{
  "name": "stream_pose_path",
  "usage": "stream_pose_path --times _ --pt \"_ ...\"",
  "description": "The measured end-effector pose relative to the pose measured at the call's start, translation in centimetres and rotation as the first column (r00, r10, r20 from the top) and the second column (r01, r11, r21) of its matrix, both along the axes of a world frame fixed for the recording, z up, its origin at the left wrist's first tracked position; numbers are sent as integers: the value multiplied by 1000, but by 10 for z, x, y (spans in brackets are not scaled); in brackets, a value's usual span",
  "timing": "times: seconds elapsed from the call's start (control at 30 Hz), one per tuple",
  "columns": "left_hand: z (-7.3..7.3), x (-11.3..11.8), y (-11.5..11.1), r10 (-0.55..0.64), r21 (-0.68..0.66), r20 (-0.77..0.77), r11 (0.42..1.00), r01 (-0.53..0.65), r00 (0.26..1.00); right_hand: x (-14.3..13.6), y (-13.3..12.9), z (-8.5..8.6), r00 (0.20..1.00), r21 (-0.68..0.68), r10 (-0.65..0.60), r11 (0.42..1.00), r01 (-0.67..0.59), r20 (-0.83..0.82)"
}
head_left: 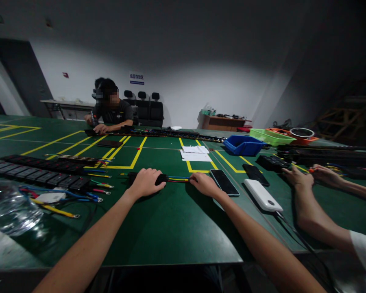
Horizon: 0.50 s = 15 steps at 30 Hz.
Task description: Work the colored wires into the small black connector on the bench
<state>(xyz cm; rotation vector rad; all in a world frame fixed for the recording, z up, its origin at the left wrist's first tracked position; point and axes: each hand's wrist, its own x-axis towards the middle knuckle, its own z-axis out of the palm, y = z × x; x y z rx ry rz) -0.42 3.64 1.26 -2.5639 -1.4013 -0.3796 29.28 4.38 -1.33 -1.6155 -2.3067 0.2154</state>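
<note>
A small black block (pixel 162 178) lies on the green table in front of me, with my left hand (pixel 145 182) closed over its top and hiding most of it. Blue, yellow and red wires (pixel 177 179) run out of its right end. My right hand (pixel 203 184) is closed around the far end of these wires, so their tips are hidden. A short yellow-green wire end (pixel 122 174) sticks out on the left side. Just right of my right hand lies a dark-screened phone (pixel 225 182).
Black rows of blocks with wires (pixel 42 179) and a clear plastic object (pixel 12 209) lie left. Right are a white power bank (pixel 262 195), a blue bin (pixel 244 145) and a co-worker's hands (pixel 301 179). Papers (pixel 195 154) lie ahead; another person (pixel 111 108) works across the table.
</note>
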Motion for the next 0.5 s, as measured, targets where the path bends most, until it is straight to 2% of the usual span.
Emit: stream_pose_path --times 0.27,0.5 --pt "0 0 0 -7 -10 12 1000 7 1000 -3 0 0 1000 -10 -17 1000 17 -25" --pt "-1 0 0 -14 5 15 1000 14 1000 -3 3 -7 996 61 -37 997 42 -81"
